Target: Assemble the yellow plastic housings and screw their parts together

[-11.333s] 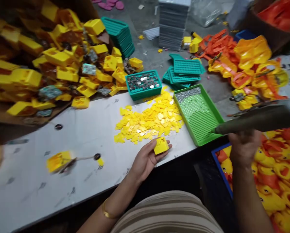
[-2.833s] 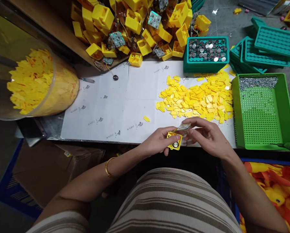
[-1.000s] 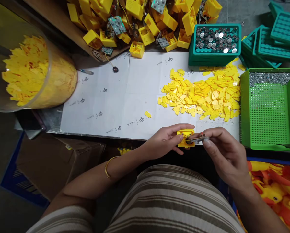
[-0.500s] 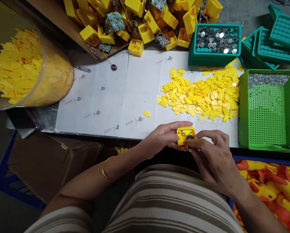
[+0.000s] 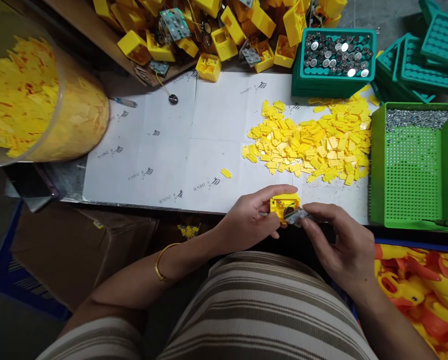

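Observation:
My left hand [image 5: 256, 212] is closed around a small yellow plastic case [image 5: 280, 198], its open side up, just in front of the table's near edge. Inside the case a dark round part, perhaps a speaker, partly shows. Between thumb and fingers my right hand [image 5: 336, 240] pinches a grey circuit board [image 5: 297, 216], tilted at the right side of the case opening. On the table beyond both hands lies a heap of flat yellow plastic pieces [image 5: 314, 145]. One single yellow piece [image 5: 226, 173] lies apart, to the left of the heap.
A teal tray [image 5: 297, 80] of round metal parts stands behind the heap. Right of it is a green basket [image 5: 413, 175] with screws. Yellow cases [image 5: 224, 44] with boards fill the back. A clear tub [image 5: 84, 110] stands left; rubber ducks [image 5: 434, 295] lie lower right.
My right hand has drawn back from inside the case and now grips the circuit board, turned up beside the opening. The left hand's fingers have shifted on the case.

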Demonstrator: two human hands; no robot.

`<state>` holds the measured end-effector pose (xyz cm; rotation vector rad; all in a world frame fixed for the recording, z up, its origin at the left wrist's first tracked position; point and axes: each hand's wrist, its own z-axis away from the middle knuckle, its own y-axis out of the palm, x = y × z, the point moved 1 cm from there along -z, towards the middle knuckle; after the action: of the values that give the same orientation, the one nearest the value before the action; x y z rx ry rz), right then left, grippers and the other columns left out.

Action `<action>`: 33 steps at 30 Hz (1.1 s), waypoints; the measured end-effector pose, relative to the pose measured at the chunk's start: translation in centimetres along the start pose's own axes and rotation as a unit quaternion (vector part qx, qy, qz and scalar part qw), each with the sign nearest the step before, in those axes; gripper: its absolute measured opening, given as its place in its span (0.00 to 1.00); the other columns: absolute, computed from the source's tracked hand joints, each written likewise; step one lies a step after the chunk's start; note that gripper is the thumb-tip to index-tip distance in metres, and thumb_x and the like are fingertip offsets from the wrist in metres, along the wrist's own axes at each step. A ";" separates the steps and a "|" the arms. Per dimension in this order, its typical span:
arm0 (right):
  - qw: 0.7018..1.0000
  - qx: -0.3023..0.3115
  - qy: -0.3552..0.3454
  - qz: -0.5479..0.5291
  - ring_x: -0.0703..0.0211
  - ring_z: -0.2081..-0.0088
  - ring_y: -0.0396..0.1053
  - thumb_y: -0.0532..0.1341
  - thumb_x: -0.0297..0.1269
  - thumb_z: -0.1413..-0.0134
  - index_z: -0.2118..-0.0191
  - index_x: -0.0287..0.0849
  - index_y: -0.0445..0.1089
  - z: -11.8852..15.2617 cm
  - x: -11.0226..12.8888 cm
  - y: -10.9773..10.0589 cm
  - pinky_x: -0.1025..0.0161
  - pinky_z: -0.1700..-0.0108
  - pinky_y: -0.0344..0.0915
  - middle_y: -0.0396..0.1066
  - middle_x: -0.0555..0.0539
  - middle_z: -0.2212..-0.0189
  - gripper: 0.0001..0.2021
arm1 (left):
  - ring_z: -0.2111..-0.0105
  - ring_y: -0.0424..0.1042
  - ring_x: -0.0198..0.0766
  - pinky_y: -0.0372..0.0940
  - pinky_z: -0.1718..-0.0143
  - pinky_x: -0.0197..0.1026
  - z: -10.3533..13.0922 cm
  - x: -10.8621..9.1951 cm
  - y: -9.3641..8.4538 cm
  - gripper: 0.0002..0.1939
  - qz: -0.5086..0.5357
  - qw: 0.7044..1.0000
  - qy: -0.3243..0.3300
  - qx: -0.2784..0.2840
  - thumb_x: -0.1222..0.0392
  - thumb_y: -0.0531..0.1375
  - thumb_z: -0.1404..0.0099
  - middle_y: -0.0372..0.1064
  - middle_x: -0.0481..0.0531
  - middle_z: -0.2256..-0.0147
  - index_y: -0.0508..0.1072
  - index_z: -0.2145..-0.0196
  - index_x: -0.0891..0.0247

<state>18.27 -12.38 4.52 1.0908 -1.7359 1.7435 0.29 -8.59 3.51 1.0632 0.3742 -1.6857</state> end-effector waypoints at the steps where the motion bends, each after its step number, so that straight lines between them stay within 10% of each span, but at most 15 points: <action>1: 1.000 -0.011 0.009 0.008 0.61 0.68 0.72 0.60 0.30 0.41 0.55 0.46 0.67 0.0 0.0 0.0 0.64 0.65 0.69 0.74 0.49 0.65 0.09 | 0.72 0.70 0.29 0.70 0.72 0.32 0.0 0.0 0.0 0.29 -0.001 1.000 -0.007 0.005 0.70 0.56 0.45 0.72 0.48 0.65 0.65 0.44 0.61; 22: 0.992 -0.068 -0.074 0.071 0.66 0.69 0.73 0.62 0.28 0.43 0.59 0.42 0.69 -0.5 0.9 1.5 0.71 0.66 0.69 0.76 0.51 0.67 0.06 | 0.76 0.66 0.27 0.64 0.80 0.28 -0.2 0.5 0.3 0.24 0.021 0.999 -0.013 0.025 0.70 0.57 0.45 0.64 0.44 0.71 0.65 0.49 0.61; 33: 0.996 -0.035 -0.025 -0.081 0.69 0.65 0.72 0.62 0.24 0.45 0.58 0.42 0.71 -0.3 -0.1 1.1 0.73 0.61 0.67 0.75 0.52 0.66 0.09 | 0.71 0.69 0.32 0.67 0.77 0.31 -0.3 1.3 -0.2 0.24 0.120 0.991 -0.033 0.050 0.66 0.61 0.44 0.67 0.49 0.66 0.66 0.48 0.61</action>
<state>17.39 -12.22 3.82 1.2181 -1.6741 1.5590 0.17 -9.09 2.33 1.0767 0.1132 -1.5322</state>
